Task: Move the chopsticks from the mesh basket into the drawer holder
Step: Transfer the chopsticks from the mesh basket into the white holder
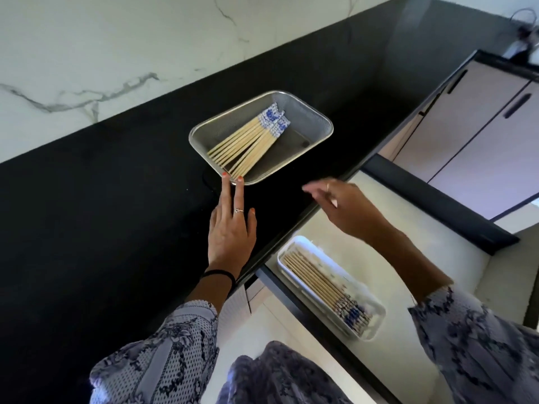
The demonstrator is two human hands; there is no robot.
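Note:
A metal mesh basket (313,118) sits on the black counter, holding several wooden chopsticks (245,144) with blue-and-white patterned ends. My left hand (232,225) lies flat on the counter, two straight fingers touching the basket's near corner. My right hand (347,205) hovers blurred above the counter edge, to the right of the basket, fingers relaxed and holding nothing. Below, in the open drawer, a white holder (376,310) contains several more chopsticks (323,282) of the same kind.
The black counter (102,199) runs along a marble-look wall (87,53). The open drawer (393,228) has a pale liner and dark rim. Closed cabinet doors (481,126) with dark handles stand at the right.

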